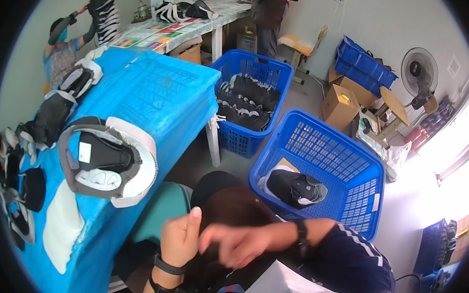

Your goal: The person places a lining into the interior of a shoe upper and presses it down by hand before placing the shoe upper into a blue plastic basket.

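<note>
In front of my body my left hand (181,235) is raised, thumb up, its other fingers folded out of sight; what they hold, if anything, is hidden. Dark bands circle that wrist. My right hand (238,245) is beside it, fingers smeared by motion, its index finger pointing at the left hand. To the left, a black, grey and white shoe upper (108,158) lies at the edge of the blue-covered table (154,87). A white flat piece (63,230) lies near it. Something white and textured (276,285) shows below my right hand.
A blue basket (371,166) on my right holds a black and white shoe upper (295,188); another basket (281,67) behind it holds several. More uppers (52,116) line the table's left side. Beyond are a person (63,57) lifting stacked uppers, another standing person (270,17), and a fan (419,73).
</note>
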The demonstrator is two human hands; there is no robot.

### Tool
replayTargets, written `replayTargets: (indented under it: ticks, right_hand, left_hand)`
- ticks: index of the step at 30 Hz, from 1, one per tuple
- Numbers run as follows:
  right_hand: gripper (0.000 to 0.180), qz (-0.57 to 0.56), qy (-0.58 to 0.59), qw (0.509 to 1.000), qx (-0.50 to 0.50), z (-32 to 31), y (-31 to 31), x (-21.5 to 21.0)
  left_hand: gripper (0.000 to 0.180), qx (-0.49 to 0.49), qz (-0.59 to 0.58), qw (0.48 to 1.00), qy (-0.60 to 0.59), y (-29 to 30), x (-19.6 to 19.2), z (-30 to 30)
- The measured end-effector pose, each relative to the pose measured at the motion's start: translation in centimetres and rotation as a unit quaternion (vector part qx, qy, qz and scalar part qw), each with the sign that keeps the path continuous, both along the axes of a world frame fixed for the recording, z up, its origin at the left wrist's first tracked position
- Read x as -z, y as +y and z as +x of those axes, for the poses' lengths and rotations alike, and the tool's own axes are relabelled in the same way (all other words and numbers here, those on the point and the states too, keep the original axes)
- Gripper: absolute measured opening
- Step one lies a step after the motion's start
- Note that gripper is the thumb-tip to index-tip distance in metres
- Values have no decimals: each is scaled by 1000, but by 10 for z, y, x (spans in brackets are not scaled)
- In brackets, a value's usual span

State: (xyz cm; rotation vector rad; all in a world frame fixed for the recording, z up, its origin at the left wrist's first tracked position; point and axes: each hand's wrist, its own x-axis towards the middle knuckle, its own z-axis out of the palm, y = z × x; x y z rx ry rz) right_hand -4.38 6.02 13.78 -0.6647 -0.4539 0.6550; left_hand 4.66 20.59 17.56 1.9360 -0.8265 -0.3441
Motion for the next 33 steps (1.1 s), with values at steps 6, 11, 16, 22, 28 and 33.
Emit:
replayTargets:
  ticks: [6, 11, 16, 22, 28, 33]
  right_hand:
    - [38, -238, -497, 743, 380, 1, -15, -21]
    - [45, -561, -412, 366, 618, 2, -27, -33]
    - [57, -605, -214, 559, 525, 18, -40, 59]
    - [67, -200, -220, 931, 214, 8, 5, 39]
    - [48, -155, -40, 987, 3, 13, 63, 26]
    - [32, -229, -248, 912, -233, 0, 67, 46]
  left_hand:
    - [46, -123, -53, 985, 110, 58, 69, 47]
    - [41, -153, 92, 983, 44, 150, 166, 75]
    - [16, -332, -329, 854, 227, 151, 146, 95]
    - [48, -383, -215, 880, 181, 133, 139, 75]
    - [55, -105, -125, 982, -92, 63, 117, 7]
    - [58, -344, -226, 910, 51, 102, 100, 37]
